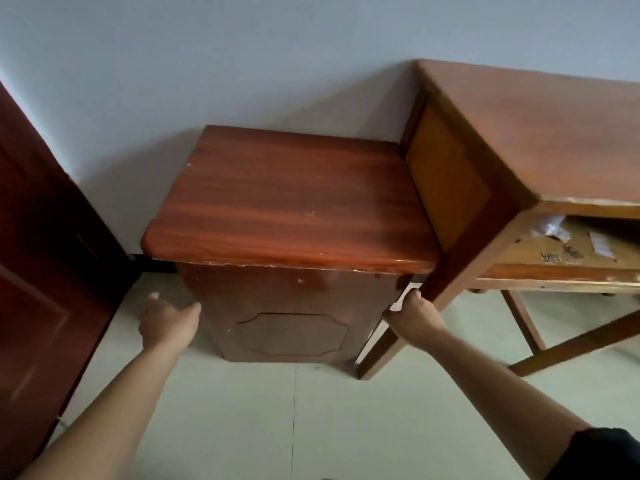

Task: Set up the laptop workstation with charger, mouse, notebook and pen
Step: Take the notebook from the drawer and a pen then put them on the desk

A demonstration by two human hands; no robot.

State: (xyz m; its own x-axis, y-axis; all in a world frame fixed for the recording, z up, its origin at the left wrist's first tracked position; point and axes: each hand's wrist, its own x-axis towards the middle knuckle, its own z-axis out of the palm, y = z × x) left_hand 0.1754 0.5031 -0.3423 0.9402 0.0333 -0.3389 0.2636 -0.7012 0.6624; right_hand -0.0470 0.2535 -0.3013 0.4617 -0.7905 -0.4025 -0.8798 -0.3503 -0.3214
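A low reddish-brown wooden cabinet [291, 202] stands against the wall, its top bare. My right hand [414, 313] grips the right edge of the cabinet door [294, 327], where a pale gap shows beside the door. My left hand [166, 322] hovers open beside the cabinet's lower left side, fingers spread, holding nothing. No laptop, charger, mouse, notebook or pen shows in this view.
A taller wooden desk [540, 133] stands right of the cabinet, touching it, with scraps of paper on its open shelf [568, 247]. A dark red door [41, 244] is at the left. Pale floor tiles [294, 420] lie below.
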